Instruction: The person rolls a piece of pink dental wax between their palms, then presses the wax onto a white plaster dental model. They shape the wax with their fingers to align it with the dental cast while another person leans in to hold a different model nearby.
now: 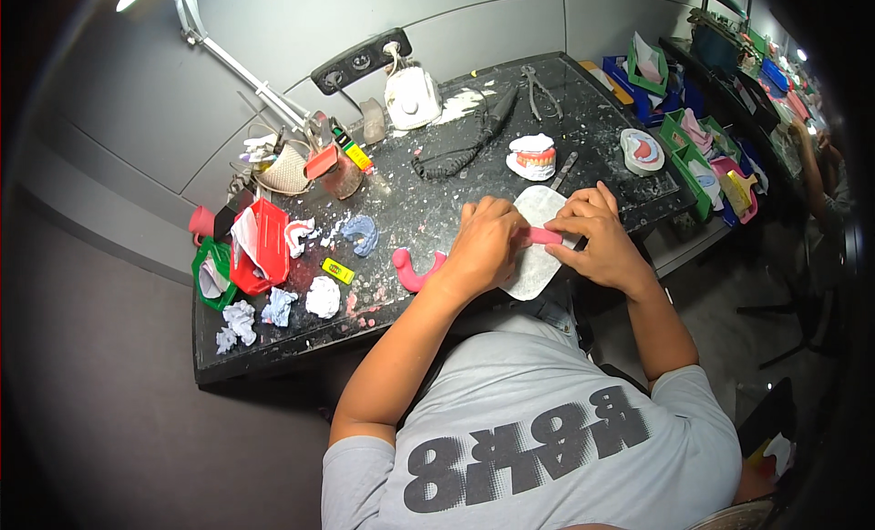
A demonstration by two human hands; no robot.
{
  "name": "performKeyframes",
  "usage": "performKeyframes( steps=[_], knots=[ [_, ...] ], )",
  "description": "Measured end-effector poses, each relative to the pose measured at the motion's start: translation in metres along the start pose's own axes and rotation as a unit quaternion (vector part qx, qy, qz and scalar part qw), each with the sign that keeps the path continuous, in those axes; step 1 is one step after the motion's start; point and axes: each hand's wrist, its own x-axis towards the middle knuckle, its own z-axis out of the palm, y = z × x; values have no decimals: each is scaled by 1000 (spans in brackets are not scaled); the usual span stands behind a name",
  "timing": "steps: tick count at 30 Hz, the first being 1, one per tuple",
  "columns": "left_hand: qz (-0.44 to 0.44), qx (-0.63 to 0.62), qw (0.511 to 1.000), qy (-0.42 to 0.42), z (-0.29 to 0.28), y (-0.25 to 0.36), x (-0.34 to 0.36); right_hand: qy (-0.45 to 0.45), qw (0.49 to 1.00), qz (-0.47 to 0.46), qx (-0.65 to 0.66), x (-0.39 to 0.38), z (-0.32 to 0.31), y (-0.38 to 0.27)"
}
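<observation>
A pink roll that looks like wax is pinched between my two hands. My left hand is closed round its left end, and the fingers cover that part. My right hand grips the other end with thumb and fingertips. Under both hands lies a pale, rounded slab at the table's front edge. Beside my left wrist sits a pink horseshoe-shaped piece, partly hidden by the forearm. Beyond the hands stands a dental plaster model with pink gums and teeth, and a metal spatula lies near it.
On the black table are a red bin, a yellow lighter, crumpled paper and a blue-grey mould. Farther back are pliers, a corded handpiece and a white box. Another dental model stands right.
</observation>
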Motion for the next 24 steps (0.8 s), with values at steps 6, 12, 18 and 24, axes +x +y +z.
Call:
performKeyframes(
  steps=[6, 12, 18, 24],
  knots=[
    [-17, 1, 999, -31, -11, -2, 0, -20, 1000, 3, 6, -1, -4, 4],
    [-33, -4, 999, -43, -12, -2, 1, 5, 1000, -18, -8, -5, -1, 5],
    [-27, 1, 999, -29, -13, -5, -2, 25, 999, -26, 5, -7, 4, 9],
    [-25, 4, 999, -38, -14, -4, 0, 35, 998, -43, 10, -6, 5, 12]
  ],
)
